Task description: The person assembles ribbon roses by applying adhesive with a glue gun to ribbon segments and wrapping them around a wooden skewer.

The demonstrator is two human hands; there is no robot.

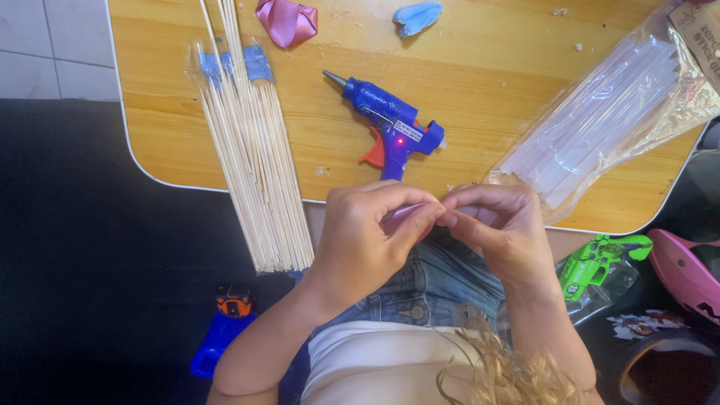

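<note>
Fingertips of left hand (371,236) and right hand (499,229) meet, pinching a pink ribbon piece (401,216)

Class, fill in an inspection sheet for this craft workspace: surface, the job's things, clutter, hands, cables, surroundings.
Surface: wooden table, scattered crumbs.
Job's things: pink ribbon piece pinched between both hands; blue glue gun lying on its side, red light on.
Clutter: bundle of wooden skewers overhanging the edge; bag of glue sticks; pink ribbon; blue scrap.
Hands: left hand and right hand meet fingertip to fingertip.
Cables: nothing seen.
Surroundings: green toy, blue-orange toy, dark floor.
</note>
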